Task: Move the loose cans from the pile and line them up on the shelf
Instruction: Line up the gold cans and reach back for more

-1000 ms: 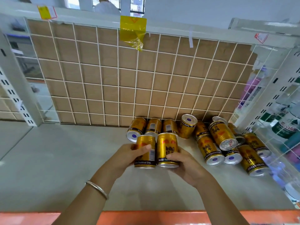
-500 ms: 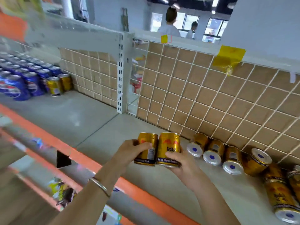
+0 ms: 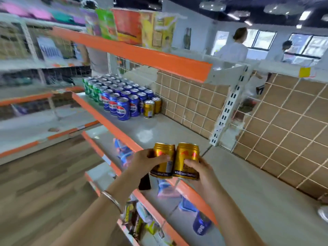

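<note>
I hold two upright gold cans side by side above the orange front edge of the grey shelf (image 3: 170,128). My left hand (image 3: 143,161) grips the left gold can (image 3: 164,158). My right hand (image 3: 198,170) grips the right gold can (image 3: 188,155). The two cans touch each other. Far along the shelf to the left, two more gold cans (image 3: 151,107) stand upright next to the rows of blue cans. The pile of loose cans is out of view.
Blue cans (image 3: 122,103) and green cans (image 3: 92,87) stand in rows at the shelf's far left. A wire grid back panel (image 3: 284,121) and a white upright post (image 3: 225,110) bound the shelf. An orange-edged upper shelf (image 3: 142,54) overhangs. Two people stand behind the shelving.
My view has swung left along the shelf, and both hands have carried the two gold cans leftward, away from the pile. The pile has left the frame; the rows of standing cans are nearer.
</note>
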`<state>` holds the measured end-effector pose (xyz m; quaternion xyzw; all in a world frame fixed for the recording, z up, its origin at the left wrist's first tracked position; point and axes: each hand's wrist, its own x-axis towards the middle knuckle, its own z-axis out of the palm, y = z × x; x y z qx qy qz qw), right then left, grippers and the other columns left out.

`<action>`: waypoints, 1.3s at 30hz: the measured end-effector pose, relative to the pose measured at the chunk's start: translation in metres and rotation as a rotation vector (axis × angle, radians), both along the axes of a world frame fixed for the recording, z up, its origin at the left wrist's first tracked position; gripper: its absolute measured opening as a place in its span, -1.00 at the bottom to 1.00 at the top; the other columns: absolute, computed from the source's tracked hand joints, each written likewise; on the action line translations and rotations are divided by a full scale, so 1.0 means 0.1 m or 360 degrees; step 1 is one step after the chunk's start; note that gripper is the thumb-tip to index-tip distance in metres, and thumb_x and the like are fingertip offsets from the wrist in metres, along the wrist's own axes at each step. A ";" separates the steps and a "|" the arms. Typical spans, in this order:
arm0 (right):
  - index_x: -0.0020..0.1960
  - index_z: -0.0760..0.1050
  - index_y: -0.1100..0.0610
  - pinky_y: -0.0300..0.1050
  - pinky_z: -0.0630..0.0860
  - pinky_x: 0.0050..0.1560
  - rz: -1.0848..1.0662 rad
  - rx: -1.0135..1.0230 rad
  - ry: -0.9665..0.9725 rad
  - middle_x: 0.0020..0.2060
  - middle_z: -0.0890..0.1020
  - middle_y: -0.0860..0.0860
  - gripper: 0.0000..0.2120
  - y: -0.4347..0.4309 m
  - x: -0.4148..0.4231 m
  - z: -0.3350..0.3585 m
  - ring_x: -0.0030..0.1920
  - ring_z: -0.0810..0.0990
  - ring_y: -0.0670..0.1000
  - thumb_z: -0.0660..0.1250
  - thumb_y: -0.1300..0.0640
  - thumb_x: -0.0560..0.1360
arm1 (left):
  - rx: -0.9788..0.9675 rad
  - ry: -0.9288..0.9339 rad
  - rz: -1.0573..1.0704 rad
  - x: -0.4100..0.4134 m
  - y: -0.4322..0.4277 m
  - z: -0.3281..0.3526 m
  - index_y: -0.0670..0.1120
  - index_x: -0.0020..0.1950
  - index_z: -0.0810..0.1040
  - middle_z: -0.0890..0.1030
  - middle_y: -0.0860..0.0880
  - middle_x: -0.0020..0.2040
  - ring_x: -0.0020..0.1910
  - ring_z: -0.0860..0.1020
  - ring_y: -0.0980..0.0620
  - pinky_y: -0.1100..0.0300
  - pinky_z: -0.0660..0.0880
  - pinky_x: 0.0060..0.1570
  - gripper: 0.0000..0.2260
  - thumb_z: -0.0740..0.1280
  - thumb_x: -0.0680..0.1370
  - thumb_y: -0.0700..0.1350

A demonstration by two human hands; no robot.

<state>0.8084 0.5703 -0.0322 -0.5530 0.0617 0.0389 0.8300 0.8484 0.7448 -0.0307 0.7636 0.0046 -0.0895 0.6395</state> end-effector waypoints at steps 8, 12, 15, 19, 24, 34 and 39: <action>0.25 0.45 0.30 0.12 0.55 0.04 0.0047 0.0030 0.0142 -0.02 0.61 0.29 -0.34 0.81 0.55 -0.02 -0.08 0.63 0.19 0.44 0.06 0.21 | -0.0065 -0.0001 0.0040 0.46 0.79 0.10 0.05 -0.22 0.51 0.58 0.06 -0.23 -0.23 0.54 0.17 0.45 0.47 -0.25 -0.85 0.48 0.41 -0.02; 0.22 0.48 0.27 0.09 0.57 0.02 0.0077 0.0004 0.0176 -0.05 0.61 0.26 -0.38 1.00 0.86 -0.06 -0.09 0.63 0.16 0.44 0.05 0.20 | -0.0133 0.0105 0.0125 0.75 0.97 -0.05 0.04 -0.17 0.54 0.63 -0.05 -0.10 -0.02 0.59 -0.04 0.11 0.50 0.07 -0.82 0.49 0.38 0.05; 0.16 0.53 0.22 -0.04 0.57 -0.15 0.0083 -0.0057 0.0186 -0.09 0.66 0.20 -0.45 1.07 1.15 -0.13 -0.16 0.67 0.10 0.43 0.02 0.22 | -0.0197 0.0151 0.0157 1.00 1.06 -0.16 0.00 -0.13 0.57 0.65 -0.08 -0.11 -0.11 0.61 -0.01 0.14 0.53 -0.03 -0.79 0.50 0.37 0.05; 0.13 0.55 0.19 -0.03 0.55 -0.06 0.0065 -0.0170 0.0207 -0.10 0.68 0.17 -0.46 1.18 1.62 -0.23 -0.15 0.67 0.09 0.46 0.02 0.19 | -0.0209 0.0125 0.0168 1.45 1.16 -0.28 -0.06 -0.12 0.58 0.64 -0.05 -0.18 -0.23 0.58 0.06 0.26 0.51 -0.13 -0.80 0.50 0.38 -0.01; 0.03 0.51 0.14 -0.12 0.49 -0.17 0.0168 -0.0133 0.0205 -0.26 0.63 0.08 -0.80 1.25 2.20 -0.30 -0.26 0.60 0.02 0.26 0.18 0.41 | -0.0223 0.0066 0.0160 2.00 1.28 -0.32 -0.01 -0.09 0.60 0.64 0.02 -0.20 -0.23 0.58 0.10 0.38 0.48 -0.25 -0.83 0.50 0.38 -0.03; 0.24 0.47 0.27 0.09 0.56 0.08 0.0026 -0.0437 0.0063 0.08 0.64 0.22 -0.42 1.43 2.98 -0.46 0.06 0.63 0.19 0.49 0.23 0.24 | -0.0097 -0.0040 0.0119 2.70 1.50 -0.58 -0.06 0.05 0.61 0.64 0.01 -0.11 -0.18 0.57 0.11 0.38 0.45 -0.22 -0.68 0.54 0.35 -0.03; 0.29 0.43 0.26 0.13 0.51 0.18 -0.0291 -0.0320 0.0029 0.13 0.62 0.19 -0.41 1.50 3.35 -0.59 0.11 0.60 0.18 0.43 0.18 0.29 | -0.0082 -0.0149 -0.0002 2.90 1.51 -0.69 -0.03 0.12 0.60 0.65 0.08 -0.09 -0.12 0.57 0.14 0.42 0.46 -0.17 -0.61 0.55 0.32 -0.04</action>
